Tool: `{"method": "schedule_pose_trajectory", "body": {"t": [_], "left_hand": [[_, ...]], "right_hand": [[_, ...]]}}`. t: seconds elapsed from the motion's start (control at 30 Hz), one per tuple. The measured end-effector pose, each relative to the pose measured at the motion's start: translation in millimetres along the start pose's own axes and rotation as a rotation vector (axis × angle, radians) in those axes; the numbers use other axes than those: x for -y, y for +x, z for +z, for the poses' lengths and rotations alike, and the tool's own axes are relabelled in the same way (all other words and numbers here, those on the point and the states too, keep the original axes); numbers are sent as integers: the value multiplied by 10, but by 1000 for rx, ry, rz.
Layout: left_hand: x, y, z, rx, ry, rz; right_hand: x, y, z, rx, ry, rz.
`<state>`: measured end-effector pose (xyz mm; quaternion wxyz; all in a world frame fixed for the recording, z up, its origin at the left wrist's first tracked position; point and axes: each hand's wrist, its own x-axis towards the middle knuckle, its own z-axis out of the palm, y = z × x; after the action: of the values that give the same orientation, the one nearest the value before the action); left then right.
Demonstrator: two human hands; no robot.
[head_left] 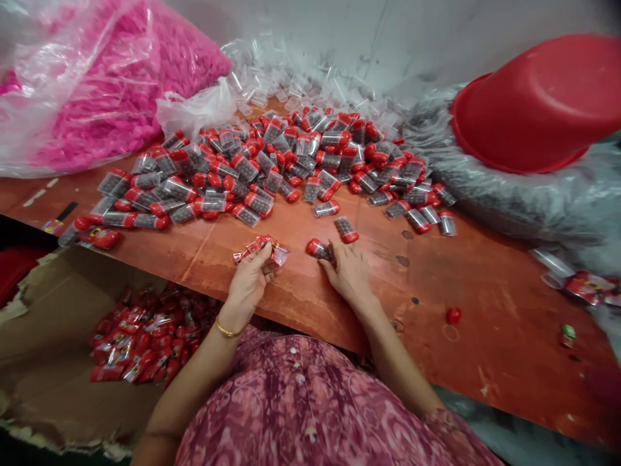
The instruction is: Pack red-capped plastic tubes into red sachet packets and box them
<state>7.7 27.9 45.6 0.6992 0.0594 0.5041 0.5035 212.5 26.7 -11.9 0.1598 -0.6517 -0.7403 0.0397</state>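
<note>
My left hand (252, 275) pinches a few red printed plastic packets (261, 248) between thumb and fingers, just above the table. My right hand (350, 272) is closed at the fingertips on the end of a small red-capped clear container (320, 249) with dark contents. Just beyond those fingers lies another such container (346, 229). A large heap of the same red-capped containers (242, 168) spreads over the table in front of both hands.
Filled red packets (150, 336) fill part of a cardboard box (53, 343) below the table's left edge. A bag of pink pieces (111, 84) stands back left, clear empty tubes (301, 81) at the back. A red tub (533, 103) rests on a dark-filled bag (499, 200) at right.
</note>
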Motion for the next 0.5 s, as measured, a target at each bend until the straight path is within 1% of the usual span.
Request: {"method": "schedule_pose_trajectory", "body": {"t": [0.07, 0.13, 0.2, 0.27, 0.3, 0.4, 0.5], "left_hand": [[21, -8, 10, 12, 0, -1], [35, -20, 3, 24, -3, 11], [44, -32, -14, 38, -8, 27], [55, -45, -30, 50, -9, 35], [61, -52, -34, 58, -5, 35], [85, -80, -24, 94, 31, 24], [106, -114, 2, 141, 73, 29]], "right_hand": [[4, -4, 20, 12, 36, -43], [29, -34, -1, 22, 174, -60], [81, -105, -72, 8, 413, -34], [171, -205, -187, 1, 681, 19], [230, -253, -255, 18, 799, 46], [416, -340, -444, 167, 1051, 109], [536, -312, -548, 274, 1150, 171]]}}
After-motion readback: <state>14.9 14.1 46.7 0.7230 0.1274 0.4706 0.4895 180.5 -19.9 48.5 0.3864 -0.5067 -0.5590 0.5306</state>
